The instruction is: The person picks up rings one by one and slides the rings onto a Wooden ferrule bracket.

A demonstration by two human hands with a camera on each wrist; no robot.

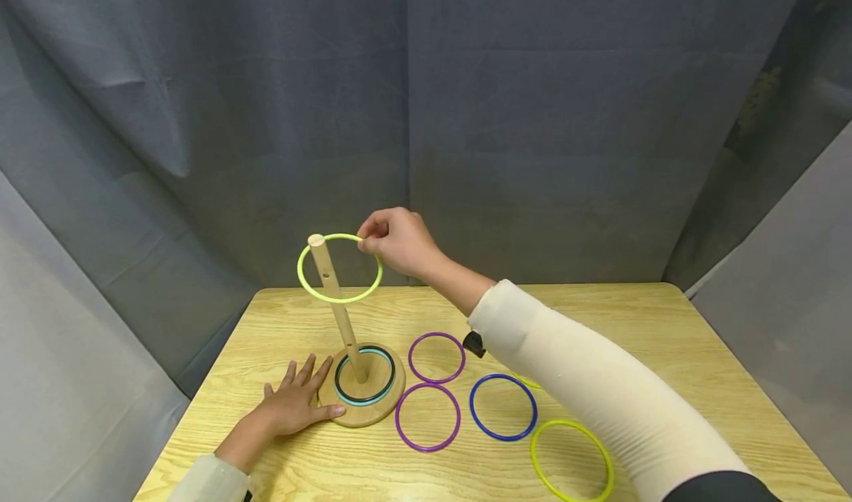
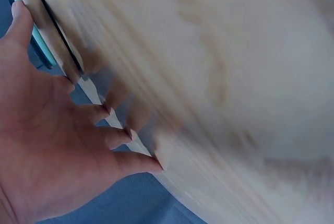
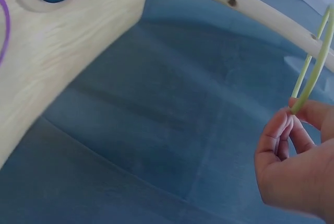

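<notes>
From the head camera, your right hand (image 1: 398, 242) pinched a yellow-green ring (image 1: 339, 268) by its rim between thumb and fingertips, high above the worktop (image 1: 665, 339). The ring already circled the top of the wooden peg (image 1: 336, 306), with the peg tip just inside its left edge. Your left hand (image 1: 293, 402) lay flat with fingers spread, pressing against the left side of the round wooden base (image 1: 362, 395), where a teal ring and a black ring (image 1: 364, 384) sat around the peg's foot. Two purple rings (image 1: 428, 415), a blue ring (image 1: 503, 406) and another yellow ring (image 1: 571, 460) lay loose on the worktop to the right. To do this well, you needed to level the ring, centre it over the peg, and let go cleanly while steadying the base

From the left wrist camera, your open palm and straight fingers (image 2: 112, 135) touched the base edge; the view was blurred

From the right wrist camera, your fingertips (image 3: 284, 130) gripped the ring's thin rim (image 3: 313, 67) just beside the peg (image 3: 250, 7), which slanted across the frame
</notes>
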